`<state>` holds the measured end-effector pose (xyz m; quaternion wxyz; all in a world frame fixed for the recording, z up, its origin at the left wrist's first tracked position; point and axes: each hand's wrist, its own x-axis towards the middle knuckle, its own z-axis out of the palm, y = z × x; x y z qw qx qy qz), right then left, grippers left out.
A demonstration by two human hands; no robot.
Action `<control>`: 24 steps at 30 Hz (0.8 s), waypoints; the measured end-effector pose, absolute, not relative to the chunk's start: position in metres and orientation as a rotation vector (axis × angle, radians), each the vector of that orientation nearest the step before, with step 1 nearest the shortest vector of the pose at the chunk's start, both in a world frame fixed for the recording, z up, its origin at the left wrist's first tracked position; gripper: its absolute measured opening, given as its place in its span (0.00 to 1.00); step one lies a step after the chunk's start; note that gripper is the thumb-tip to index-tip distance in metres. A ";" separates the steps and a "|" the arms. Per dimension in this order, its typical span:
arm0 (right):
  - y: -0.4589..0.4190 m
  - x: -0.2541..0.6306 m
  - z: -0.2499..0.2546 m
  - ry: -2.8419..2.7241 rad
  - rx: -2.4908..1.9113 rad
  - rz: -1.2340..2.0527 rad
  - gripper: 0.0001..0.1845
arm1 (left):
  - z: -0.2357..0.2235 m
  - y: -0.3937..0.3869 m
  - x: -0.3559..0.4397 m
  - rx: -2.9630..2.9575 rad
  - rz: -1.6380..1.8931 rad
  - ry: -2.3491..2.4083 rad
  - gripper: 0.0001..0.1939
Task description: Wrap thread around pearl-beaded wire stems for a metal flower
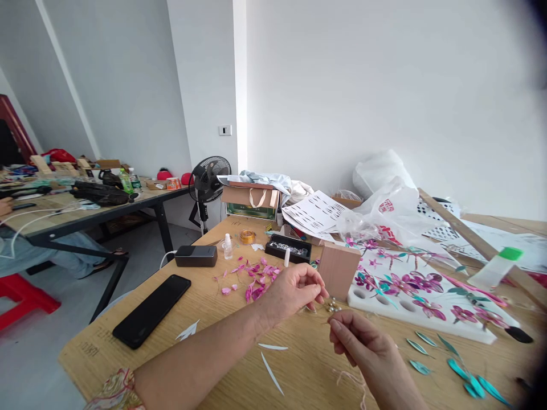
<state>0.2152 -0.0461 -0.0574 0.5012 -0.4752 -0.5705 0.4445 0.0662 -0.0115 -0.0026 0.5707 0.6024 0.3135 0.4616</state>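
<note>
Your tabletop (307, 364) bears a white foam block (380, 309) toward its right edge, its flowers (404, 285) apparently finished. Your left hand (305, 287) and right hand (356, 336) pinch, on what cannot be told. In from the left edge, loose petals (256, 279) seem unassembled; pearly beads (332, 306) lie beside your fingertips.

Cannot make out anything between the fingertips of the left hand (297, 287) or the right hand (361, 336); too small to tell. Cannot see the patterned sleeve (117, 392) or right forearm (401, 390) past the bottom edge, the person in jeans (60, 253) past the left, or name the blurred dark shape (539, 28) at upper right.
</note>
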 end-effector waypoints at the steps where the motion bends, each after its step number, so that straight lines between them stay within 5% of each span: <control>1: -0.047 0.214 -0.056 -1.368 -1.154 1.062 0.19 | -0.003 -0.012 0.067 1.397 1.086 0.739 0.04; 24: -0.041 0.229 -0.057 -1.473 -1.205 0.900 0.15 | -0.011 -0.017 0.074 1.385 1.144 0.801 0.03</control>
